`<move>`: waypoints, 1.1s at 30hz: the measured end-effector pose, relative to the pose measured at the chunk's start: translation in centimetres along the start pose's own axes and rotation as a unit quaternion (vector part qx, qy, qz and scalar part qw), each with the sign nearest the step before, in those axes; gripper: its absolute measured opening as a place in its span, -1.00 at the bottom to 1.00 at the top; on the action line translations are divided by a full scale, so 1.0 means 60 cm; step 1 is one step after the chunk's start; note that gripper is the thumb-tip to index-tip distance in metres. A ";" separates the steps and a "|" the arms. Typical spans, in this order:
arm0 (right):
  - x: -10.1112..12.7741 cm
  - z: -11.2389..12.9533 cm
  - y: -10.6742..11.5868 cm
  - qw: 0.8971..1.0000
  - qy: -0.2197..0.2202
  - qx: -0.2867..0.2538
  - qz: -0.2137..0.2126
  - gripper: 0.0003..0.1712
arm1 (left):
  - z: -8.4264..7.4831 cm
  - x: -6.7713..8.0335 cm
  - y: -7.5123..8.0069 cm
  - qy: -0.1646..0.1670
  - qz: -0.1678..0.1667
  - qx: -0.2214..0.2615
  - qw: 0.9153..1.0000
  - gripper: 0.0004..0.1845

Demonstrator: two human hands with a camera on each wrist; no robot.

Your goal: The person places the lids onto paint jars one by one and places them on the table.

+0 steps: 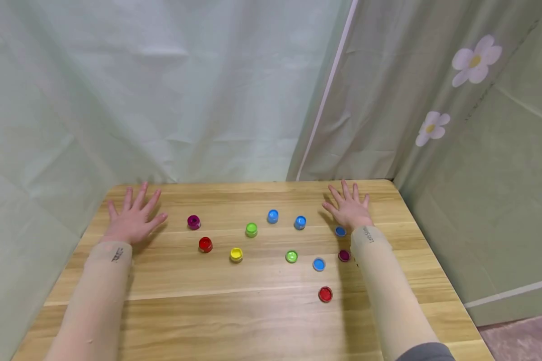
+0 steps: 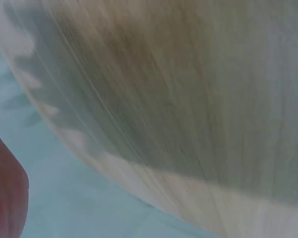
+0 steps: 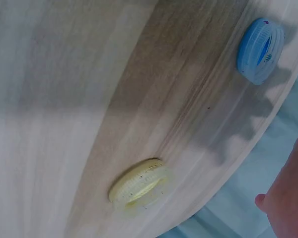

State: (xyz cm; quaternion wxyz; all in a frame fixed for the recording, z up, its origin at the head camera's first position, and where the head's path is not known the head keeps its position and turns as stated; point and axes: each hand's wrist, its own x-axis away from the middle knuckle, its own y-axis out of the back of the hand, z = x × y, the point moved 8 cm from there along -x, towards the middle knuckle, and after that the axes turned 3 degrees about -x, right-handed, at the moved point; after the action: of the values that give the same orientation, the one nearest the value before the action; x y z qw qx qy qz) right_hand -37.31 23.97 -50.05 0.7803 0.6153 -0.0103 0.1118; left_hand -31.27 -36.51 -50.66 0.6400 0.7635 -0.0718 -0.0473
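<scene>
My left hand (image 1: 133, 220) is spread over the far left of the wooden table, fingers straight, holding nothing. Nearest to it stand a purple paint pot (image 1: 193, 222) and a red paint pot (image 1: 205, 244). Over the far right my right hand (image 1: 350, 210) is likewise spread and holds nothing. Close by its wrist lie a dark blue lid (image 1: 341, 231) and a purple lid (image 1: 344, 255). The right wrist view shows a ridged blue lid (image 3: 260, 51) and a yellow lid (image 3: 140, 184); the right arm hides the yellow one in the head view.
Mid-table stand a yellow pot (image 1: 236, 254), a green pot (image 1: 251, 229) and two blue pots, one left (image 1: 273, 216), one right (image 1: 300, 222). Nearer lie a green lid (image 1: 291, 256), a blue lid (image 1: 318, 264) and a red lid (image 1: 325, 294). A pale curtain (image 1: 185, 100) hangs behind.
</scene>
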 end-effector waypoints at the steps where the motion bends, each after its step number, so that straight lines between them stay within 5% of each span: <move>1: -0.001 -0.002 -0.001 1.000 0.000 0.001 0.001 -0.10 | -0.001 0.000 0.000 0.000 0.000 0.002 1.000 -0.08; 8: 0.003 -0.004 -0.005 0.999 0.008 -0.035 0.002 -0.06 | -0.010 0.003 -0.005 0.010 -0.007 0.049 0.999 -0.10; 13: 0.017 -0.007 0.000 0.996 0.014 -0.088 -0.008 -0.06 | -0.042 0.019 0.006 0.004 -0.052 0.114 0.992 -0.13; 26: 0.084 0.010 0.029 0.988 0.090 -0.119 -0.033 -0.31 | -0.192 0.116 0.056 -0.064 -0.215 0.263 0.938 -0.29; 33: 0.128 0.015 0.042 0.981 0.116 -0.146 -0.048 -0.40 | -0.259 0.157 0.053 -0.059 -0.252 0.267 0.929 -0.49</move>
State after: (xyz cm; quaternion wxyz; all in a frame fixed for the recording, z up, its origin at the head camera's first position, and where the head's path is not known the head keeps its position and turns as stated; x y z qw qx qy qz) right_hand -30.21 24.92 -46.26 0.8618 0.4779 0.0931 0.1422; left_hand -19.58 -23.59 -44.61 0.3746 0.8949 0.0753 -0.2306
